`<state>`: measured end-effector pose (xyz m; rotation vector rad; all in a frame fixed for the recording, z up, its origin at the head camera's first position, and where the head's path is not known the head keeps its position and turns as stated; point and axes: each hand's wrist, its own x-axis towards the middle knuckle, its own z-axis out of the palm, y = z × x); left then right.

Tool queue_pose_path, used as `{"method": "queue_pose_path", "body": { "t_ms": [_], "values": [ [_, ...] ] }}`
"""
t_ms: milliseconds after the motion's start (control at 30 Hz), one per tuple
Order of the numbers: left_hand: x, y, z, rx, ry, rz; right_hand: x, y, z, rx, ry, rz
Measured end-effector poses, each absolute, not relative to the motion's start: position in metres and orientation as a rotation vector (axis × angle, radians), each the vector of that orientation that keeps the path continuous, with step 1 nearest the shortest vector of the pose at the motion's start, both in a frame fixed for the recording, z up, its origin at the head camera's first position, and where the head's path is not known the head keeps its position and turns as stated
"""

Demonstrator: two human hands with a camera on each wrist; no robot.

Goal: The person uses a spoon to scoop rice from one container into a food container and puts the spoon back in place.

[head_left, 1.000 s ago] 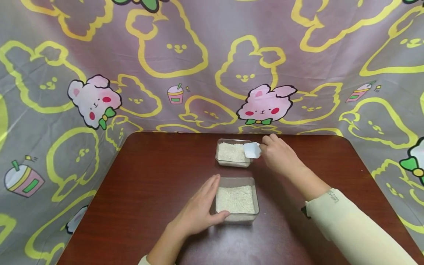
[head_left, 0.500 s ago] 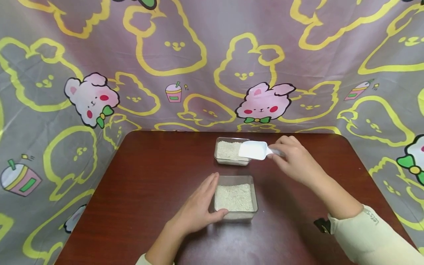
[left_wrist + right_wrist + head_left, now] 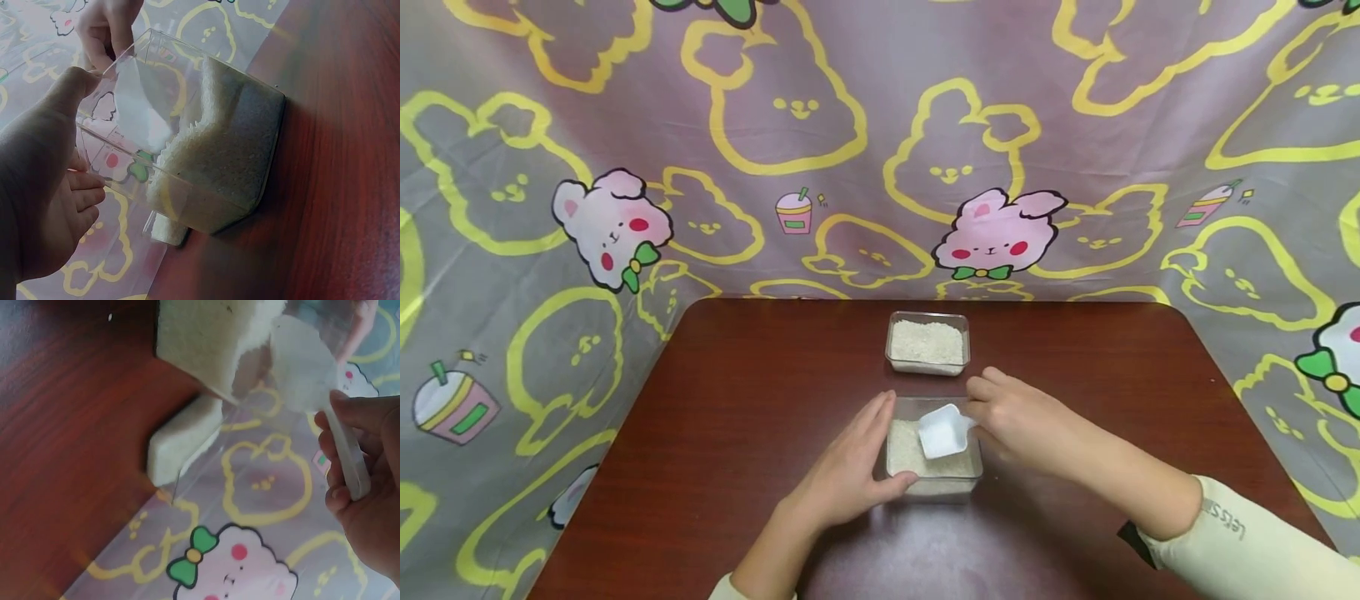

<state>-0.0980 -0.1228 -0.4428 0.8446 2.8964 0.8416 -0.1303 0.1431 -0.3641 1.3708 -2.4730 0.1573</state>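
In the head view, my right hand (image 3: 1018,421) grips the handle of a small white scoop (image 3: 943,433). The scoop's bowl is tilted inside the nearer clear container (image 3: 936,485), low over the rice (image 3: 906,450). The right wrist view shows the fingers wrapped round the scoop handle (image 3: 349,453). My left hand (image 3: 850,475) rests against the same container, fingers straight along its left wall and thumb on the near rim. Through the wall in the left wrist view, the rice (image 3: 215,150) slopes and the scoop (image 3: 140,103) is above it.
A second, shallower clear container (image 3: 927,367), filled with rice, stands farther back on the dark red wooden table (image 3: 760,400). A patterned cloth (image 3: 865,167) hangs round the back and both sides.
My right hand moved the scoop from over the far container, out to its right, then toward me and into the near container. The left hand stayed at the near container.
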Motion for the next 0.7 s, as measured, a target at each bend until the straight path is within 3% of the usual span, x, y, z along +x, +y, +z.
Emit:
{"method": "queue_pose_path", "body": {
  "t_ms": [300, 700],
  "values": [
    [-0.098, -0.122, -0.443, 0.848, 2.888, 0.856, -0.125, 0.115, -0.372, 1.393, -2.421, -0.216],
    [-0.098, -0.122, -0.445, 0.867, 2.891, 0.873, -0.131, 0.099, -0.401, 1.421, -2.461, -0.104]
  ]
}}
